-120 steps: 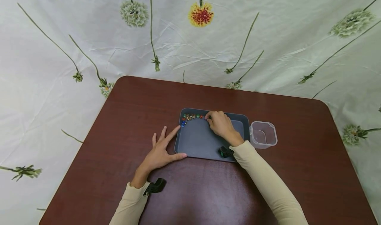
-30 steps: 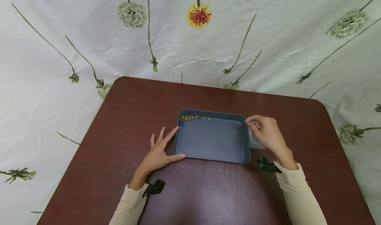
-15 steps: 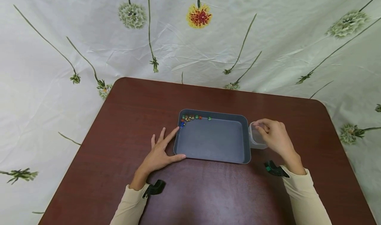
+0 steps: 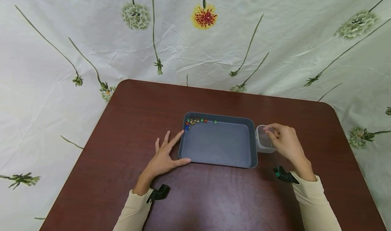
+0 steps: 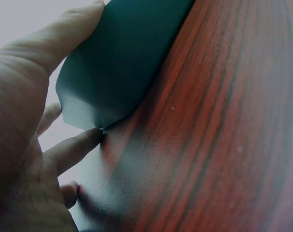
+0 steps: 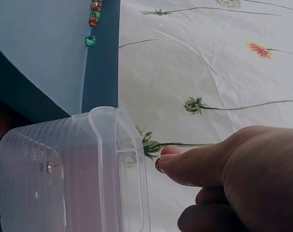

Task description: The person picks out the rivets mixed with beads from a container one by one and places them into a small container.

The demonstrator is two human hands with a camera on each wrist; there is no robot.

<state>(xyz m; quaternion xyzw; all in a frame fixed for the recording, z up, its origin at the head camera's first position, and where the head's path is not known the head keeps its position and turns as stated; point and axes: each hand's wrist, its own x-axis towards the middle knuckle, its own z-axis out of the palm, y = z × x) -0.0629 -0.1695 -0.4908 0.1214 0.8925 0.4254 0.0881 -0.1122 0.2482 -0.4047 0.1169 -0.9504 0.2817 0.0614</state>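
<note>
In the head view my left hand [image 4: 162,159] is spread, fingers straight, index fingertip and thumb against the grey tray [image 4: 220,142]. The left wrist view shows its thumb [image 5: 69,34] along the tray's wall [image 5: 117,53]. My right hand [image 4: 284,139] hangs over the rim of the clear plastic container [image 4: 265,146], thumb and index finger together. Between those fingertips shows a small brownish glassy marble [image 6: 159,165], mostly hidden by the thumb. Several coloured marbles [image 4: 195,121] line the tray's far left corner, and one green marble [image 4: 215,121] sits apart along the far wall.
The container stands against the tray's right side, and a small shiny spot [image 6: 52,167] shows through its wall. A dark red wooden table [image 4: 146,105] lies under everything. Behind it hangs a white cloth [image 4: 171,37] with printed flowers.
My right hand has gone from the tray's far wall to the right, over the container, and shifted slightly further right over the last second. The left hand has kept its place at the tray.
</note>
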